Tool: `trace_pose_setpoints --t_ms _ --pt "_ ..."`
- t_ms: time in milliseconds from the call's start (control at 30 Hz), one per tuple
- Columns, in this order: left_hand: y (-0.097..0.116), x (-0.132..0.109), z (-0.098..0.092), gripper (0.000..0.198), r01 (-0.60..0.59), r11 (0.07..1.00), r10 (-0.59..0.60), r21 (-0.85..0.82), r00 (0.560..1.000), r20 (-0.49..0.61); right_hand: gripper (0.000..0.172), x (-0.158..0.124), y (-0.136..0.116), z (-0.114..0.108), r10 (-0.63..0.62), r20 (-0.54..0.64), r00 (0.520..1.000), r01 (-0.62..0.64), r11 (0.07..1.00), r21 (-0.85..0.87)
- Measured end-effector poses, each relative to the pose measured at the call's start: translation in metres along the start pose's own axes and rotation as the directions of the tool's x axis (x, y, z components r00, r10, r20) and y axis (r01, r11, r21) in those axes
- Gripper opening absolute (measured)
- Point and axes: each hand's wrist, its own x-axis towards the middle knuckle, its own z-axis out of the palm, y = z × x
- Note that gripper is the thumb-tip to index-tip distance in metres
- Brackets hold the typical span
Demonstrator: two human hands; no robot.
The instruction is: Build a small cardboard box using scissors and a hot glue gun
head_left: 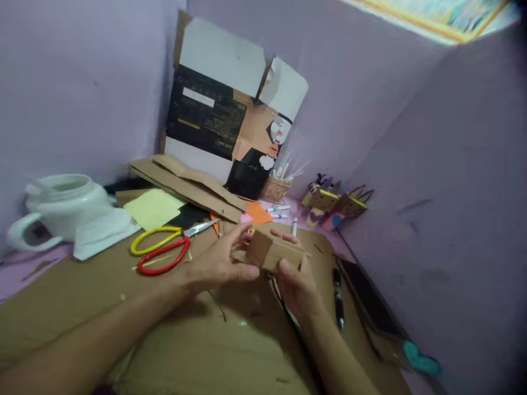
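Note:
A small brown cardboard box (274, 250) is held between both hands just above a sheet of cardboard (82, 296) covering the table. My left hand (218, 260) grips the box's left end, thumb below and fingers along the far side. My right hand (298, 285) holds its right end from underneath, with a fingertip curled over the top. Scissors with one yellow and one red handle (164, 247) lie just left of my left hand.
A white jug (57, 208) and white paper stand at the left. Flattened cardboard (185, 184) and a printed carton (230, 120) lean in the corner. A pot of pens (275, 186), small box figures (333, 203), a black pen (338, 296) and a dark flat item (370, 299) lie right.

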Motion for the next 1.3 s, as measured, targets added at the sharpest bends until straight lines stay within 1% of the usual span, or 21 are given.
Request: trace_pose_setpoints --t_ms 100,133,200,267,333,400,467,533,633,667,700,733,800,867,933,1033,1133,1233,1300 --pt "0.004 -0.006 0.007 0.09 -0.032 0.979 0.046 0.2 0.997 -0.066 0.065 -0.003 0.004 -0.005 -0.023 0.049 0.999 0.032 0.98 -0.199" --pt "0.007 -0.007 0.008 0.087 -0.042 0.96 0.068 0.276 0.994 -0.086 0.068 -0.004 0.005 -0.007 -0.028 0.072 0.997 0.045 0.97 -0.24" --pt "0.011 -0.01 0.011 0.086 -0.05 0.891 0.122 0.451 0.984 -0.133 0.078 -0.003 0.003 -0.011 -0.043 0.127 0.991 0.077 0.958 -0.277" --pt "0.015 -0.012 0.012 0.084 -0.088 0.806 0.192 0.585 0.974 -0.118 0.082 -0.003 0.001 -0.015 -0.023 0.192 0.981 0.081 0.949 -0.304" --pt "0.016 -0.014 0.012 0.082 -0.149 0.74 0.253 0.656 0.965 -0.066 0.081 -0.004 -0.001 -0.017 0.006 0.256 0.967 0.096 0.917 -0.386" --pt "0.016 -0.015 0.013 0.082 -0.201 0.704 0.297 0.681 0.954 -0.026 0.082 -0.005 -0.002 -0.016 0.008 0.295 0.955 0.145 0.859 -0.491" --pt "0.017 -0.016 0.015 0.082 -0.219 0.705 0.311 0.674 0.95 -0.016 0.08 -0.006 -0.001 -0.014 -0.018 0.301 0.953 0.19 0.81 -0.554" --pt "0.019 -0.017 0.017 0.083 -0.182 0.771 0.273 0.61 0.96 -0.059 0.075 -0.007 0.0 -0.01 -0.059 0.269 0.961 0.202 0.816 -0.541" --pt "0.024 -0.018 0.018 0.088 -0.058 0.917 0.115 0.394 0.986 -0.122 0.067 -0.008 0.001 -0.004 -0.127 0.229 0.965 0.219 0.873 -0.437" --pt "0.025 -0.018 0.019 0.088 -0.033 0.94 0.079 0.34 0.989 -0.122 0.067 -0.009 0.0 -0.003 -0.131 0.235 0.963 0.221 0.884 -0.411" --pt "0.025 -0.018 0.018 0.085 -0.028 0.946 0.069 0.322 0.991 -0.117 0.068 -0.009 0.0 -0.002 -0.127 0.246 0.961 0.22 0.89 -0.399" --pt "0.025 -0.018 0.018 0.081 -0.04 0.94 0.086 0.338 0.989 -0.122 0.07 -0.01 0.0 -0.002 -0.117 0.258 0.959 0.217 0.89 -0.401" --pt "0.024 -0.018 0.018 0.076 -0.093 0.896 0.17 0.434 0.975 -0.14 0.074 -0.012 -0.001 -0.002 -0.104 0.267 0.958 0.216 0.875 -0.434" --pt "0.022 -0.019 0.017 0.074 -0.149 0.836 0.257 0.528 0.956 -0.138 0.076 -0.015 -0.002 -0.004 -0.132 0.262 0.956 0.248 0.841 -0.481" --pt "0.019 -0.02 0.017 0.071 -0.187 0.788 0.313 0.587 0.942 -0.12 0.076 -0.017 -0.003 -0.006 -0.164 0.27 0.949 0.287 0.805 -0.52" --pt "0.016 -0.021 0.018 0.07 -0.209 0.724 0.37 0.657 0.922 -0.114 0.079 -0.019 -0.005 -0.007 -0.166 0.308 0.937 0.316 0.777 -0.544" --pt "0.014 -0.022 0.018 0.07 -0.23 0.67 0.413 0.706 0.905 -0.098 0.081 -0.02 -0.005 -0.006 -0.192 0.319 0.928 0.345 0.763 -0.546" --pt "0.015 -0.023 0.019 0.07 -0.248 0.64 0.436 0.727 0.897 -0.078 0.078 -0.021 -0.004 -0.002 -0.258 0.312 0.914 0.393 0.752 -0.53" --pt "0.016 -0.025 0.02 0.068 -0.242 0.631 0.447 0.737 0.89 -0.091 0.076 -0.021 -0.002 0.0 -0.292 0.3 0.908 0.412 0.75 -0.517"
